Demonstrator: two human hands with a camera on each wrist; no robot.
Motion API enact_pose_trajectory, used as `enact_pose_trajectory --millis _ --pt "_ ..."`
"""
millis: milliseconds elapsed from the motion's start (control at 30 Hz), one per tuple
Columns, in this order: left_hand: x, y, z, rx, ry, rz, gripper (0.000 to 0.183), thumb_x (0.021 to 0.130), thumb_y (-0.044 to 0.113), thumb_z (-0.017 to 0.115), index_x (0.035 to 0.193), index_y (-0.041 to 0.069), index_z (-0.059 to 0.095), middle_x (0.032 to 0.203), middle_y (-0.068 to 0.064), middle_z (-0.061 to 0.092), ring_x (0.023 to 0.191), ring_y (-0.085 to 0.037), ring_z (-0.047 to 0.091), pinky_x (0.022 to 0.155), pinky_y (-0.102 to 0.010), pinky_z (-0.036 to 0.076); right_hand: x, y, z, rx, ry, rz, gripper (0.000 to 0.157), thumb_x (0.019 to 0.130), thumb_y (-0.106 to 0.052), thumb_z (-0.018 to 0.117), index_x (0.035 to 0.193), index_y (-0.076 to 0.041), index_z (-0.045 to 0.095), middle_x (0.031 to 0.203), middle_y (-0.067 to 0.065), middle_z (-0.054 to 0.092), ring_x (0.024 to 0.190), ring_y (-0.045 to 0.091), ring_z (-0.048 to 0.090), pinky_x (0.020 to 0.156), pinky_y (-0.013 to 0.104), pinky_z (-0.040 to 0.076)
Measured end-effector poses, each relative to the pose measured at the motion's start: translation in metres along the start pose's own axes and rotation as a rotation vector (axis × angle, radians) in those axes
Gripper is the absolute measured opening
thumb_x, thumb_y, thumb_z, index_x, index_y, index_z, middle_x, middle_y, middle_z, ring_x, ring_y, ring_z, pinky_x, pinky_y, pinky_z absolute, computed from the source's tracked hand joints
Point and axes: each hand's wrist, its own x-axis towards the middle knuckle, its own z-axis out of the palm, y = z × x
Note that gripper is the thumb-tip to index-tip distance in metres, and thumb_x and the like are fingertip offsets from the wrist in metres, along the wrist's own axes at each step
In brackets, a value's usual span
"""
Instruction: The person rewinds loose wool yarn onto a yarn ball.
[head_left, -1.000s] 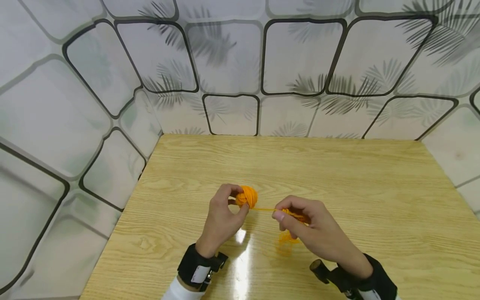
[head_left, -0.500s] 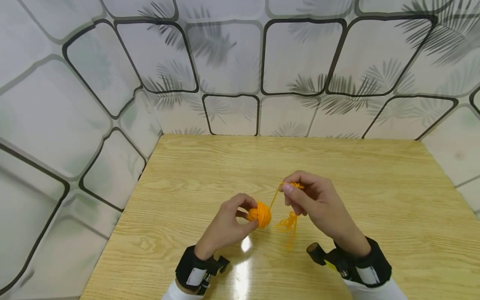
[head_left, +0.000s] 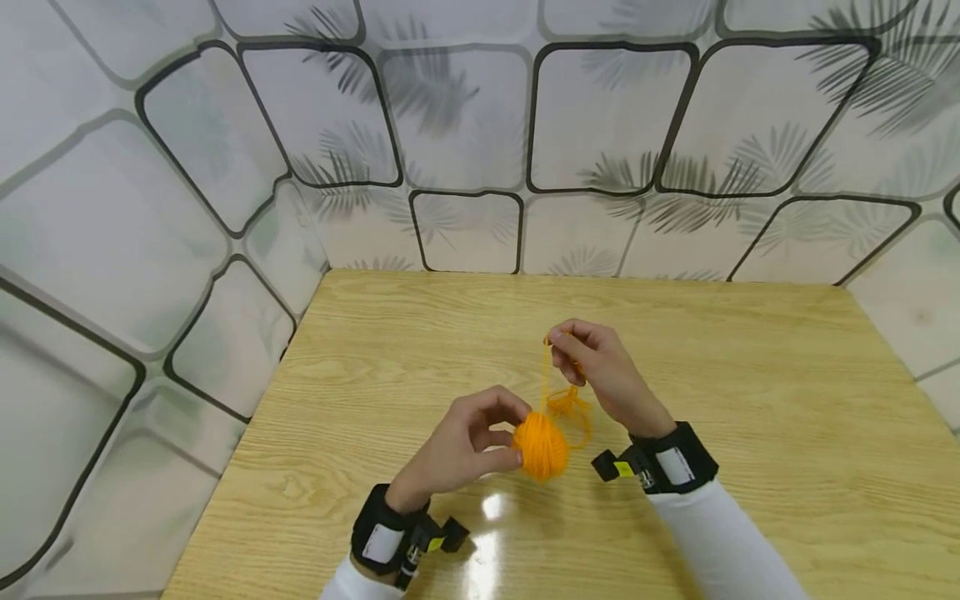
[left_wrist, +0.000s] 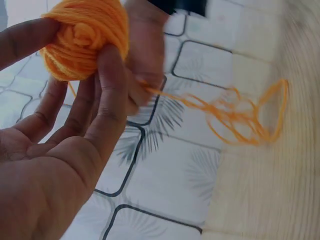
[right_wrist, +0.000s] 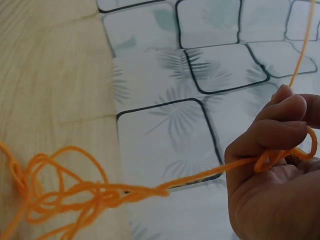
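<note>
An orange ball of yarn [head_left: 542, 447] is pinched between the fingers and thumb of my left hand [head_left: 468, 446], just above the table. In the left wrist view the wound end of the yarn ball [left_wrist: 82, 37] faces the camera. Beyond it and to the right, my right hand [head_left: 600, 367] pinches the strand, which runs from the ball up to its fingertips. Loops of the yarn lie across the curled fingers of the right hand [right_wrist: 275, 160] in the right wrist view. From that hand dangles a loose tangle of yarn [right_wrist: 75, 195].
Beneath both hands spreads a light wood table [head_left: 360, 350], with a glossy light reflection near its front. Patterned wall covering [head_left: 465, 125] rises behind the table and along its left side. Each wrist wears a black strap [head_left: 678, 458] with a small camera.
The right hand has moved away from me and slightly left, drawing the strand up from the ball. My left hand has carried the ball right and nearer, turning it.
</note>
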Motion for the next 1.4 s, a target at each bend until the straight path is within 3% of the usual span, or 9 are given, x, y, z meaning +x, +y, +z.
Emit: enact_pose_trajectory --millis 200,367,467,567,667,800,1033,1233,1400 --pt "0.007 0.005 -0.002 -0.156 0.123 0.092 0.028 0.086 0.0 0.057 0.112 -0.003 0.048 0.109 -0.013 0.051 0.1 -0.023 0.053 0.084 -0.041 0.047 -0.003 0.026 0.011 -0.031 -0.017 0.116 0.036 0.091 -0.038 0.053 0.098 -0.003 0.057 0.074 0.012 0.048 0.054 0.016 0.039 0.047 0.025 0.031" --pt "0.015 0.007 -0.005 -0.261 0.306 0.097 0.026 0.088 0.003 0.055 0.113 0.001 0.048 0.112 -0.012 0.049 0.101 -0.024 0.053 0.087 -0.038 0.046 -0.018 0.033 0.026 -0.161 -0.04 0.071 0.029 0.093 -0.034 0.051 0.102 -0.008 0.06 0.072 0.014 0.052 0.052 0.018 0.042 0.045 0.03 0.038" --pt "0.021 0.006 -0.006 -0.219 0.432 0.088 0.03 0.087 0.008 0.059 0.113 -0.001 0.047 0.113 -0.015 0.048 0.099 -0.027 0.054 0.088 -0.041 0.045 -0.03 0.03 0.036 -0.283 -0.057 -0.003 0.024 0.093 -0.034 0.051 0.098 -0.013 0.061 0.072 0.012 0.054 0.051 0.019 0.044 0.044 0.031 0.04" --pt "0.026 0.0 -0.007 -0.099 0.547 0.087 0.035 0.083 0.01 0.065 0.112 -0.002 0.048 0.112 -0.017 0.048 0.099 -0.029 0.053 0.087 -0.043 0.046 -0.043 0.021 0.044 -0.39 -0.055 -0.066 0.018 0.093 -0.034 0.052 0.09 -0.018 0.06 0.07 0.005 0.054 0.049 0.015 0.043 0.042 0.028 0.038" --pt "0.03 -0.007 -0.007 0.043 0.609 0.079 0.034 0.081 0.007 0.067 0.109 -0.002 0.05 0.111 -0.017 0.049 0.099 -0.032 0.052 0.084 -0.043 0.048 -0.055 0.01 0.047 -0.483 -0.043 -0.134 0.013 0.093 -0.032 0.052 0.087 -0.022 0.058 0.066 -0.003 0.05 0.05 0.01 0.041 0.043 0.025 0.035" --pt "0.033 -0.01 -0.004 0.21 0.591 0.044 0.032 0.08 0.002 0.066 0.107 -0.003 0.051 0.109 -0.016 0.051 0.099 -0.033 0.053 0.08 -0.043 0.049 -0.066 -0.008 0.046 -0.524 -0.03 -0.213 0.008 0.093 -0.028 0.052 0.087 -0.025 0.057 0.064 -0.007 0.046 0.052 0.008 0.039 0.044 0.025 0.033" --pt "0.033 0.003 0.005 0.367 0.525 -0.001 0.031 0.079 -0.002 0.064 0.107 -0.005 0.05 0.105 -0.017 0.052 0.096 -0.033 0.054 0.08 -0.04 0.049 -0.075 -0.045 0.03 -0.35 -0.064 -0.205 0.008 0.094 -0.021 0.051 0.093 -0.02 0.059 0.075 0.0 0.052 0.052 0.014 0.044 0.044 0.029 0.04" --pt "0.031 0.002 0.005 0.419 0.473 -0.032 0.03 0.079 -0.002 0.063 0.106 -0.005 0.05 0.105 -0.018 0.053 0.095 -0.032 0.055 0.077 -0.036 0.051 -0.075 -0.064 0.017 -0.27 -0.052 -0.232 0.007 0.094 -0.013 0.051 0.095 -0.013 0.058 0.075 0.005 0.052 0.054 0.017 0.045 0.046 0.032 0.042" --pt "0.028 0.004 0.007 0.392 0.337 -0.132 0.028 0.079 0.0 0.063 0.105 -0.003 0.051 0.105 -0.015 0.053 0.096 -0.03 0.055 0.076 -0.034 0.05 -0.063 -0.071 0.01 -0.251 0.01 -0.257 0.009 0.094 -0.014 0.05 0.094 -0.01 0.059 0.073 0.008 0.051 0.054 0.018 0.044 0.044 0.032 0.039"
